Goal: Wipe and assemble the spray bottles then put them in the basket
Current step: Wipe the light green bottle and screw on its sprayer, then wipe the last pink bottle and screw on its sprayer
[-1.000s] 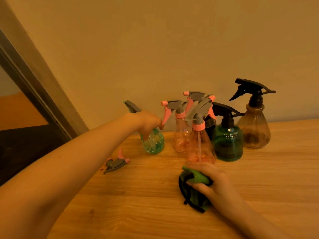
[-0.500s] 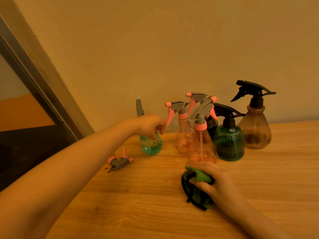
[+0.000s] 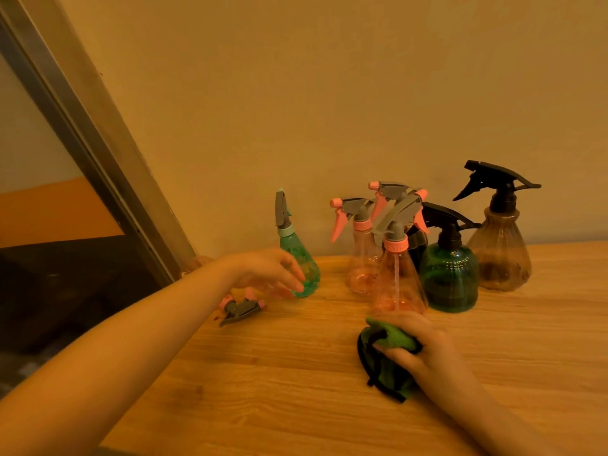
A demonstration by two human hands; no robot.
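Left hand (image 3: 263, 271) is sitting low over the desk (image 3: 296, 390), fingers (image 3: 292, 278) relaxed and slightly spread, holding nothing. Fingertips are right at the lower side of the teal spray bottle (image 3: 301, 264); can't tell whether they're touching it. Teal bottle is standing upright near the wall, grey trigger head (image 3: 281, 209) screwed on, nozzle pointing up.

Right hand (image 3: 418, 347) is gripping the green cloth (image 3: 385, 360), fingers curled over a bunched fold, rest of the cloth lying on the desk under the hand.

Loose trigger head (image 3: 241, 306), grey with pink parts, is lying on its side on the desk just below the left hand, not attached to any bottle.

Remaining bottles are standing upright in a cluster right of the teal one:
- front clear pink bottle (image 3: 398, 278), just behind the cloth, pink collar, grey head
- second clear pink bottle (image 3: 362, 258) behind it
- third pink-and-grey head (image 3: 391, 189) sticking up at the back, body mostly hidden
- dark green round bottle (image 3: 449, 278), black head
- brown bottle (image 3: 501, 255), black head, farthest right

Metal frame (image 3: 98, 143) is running diagonally at left.
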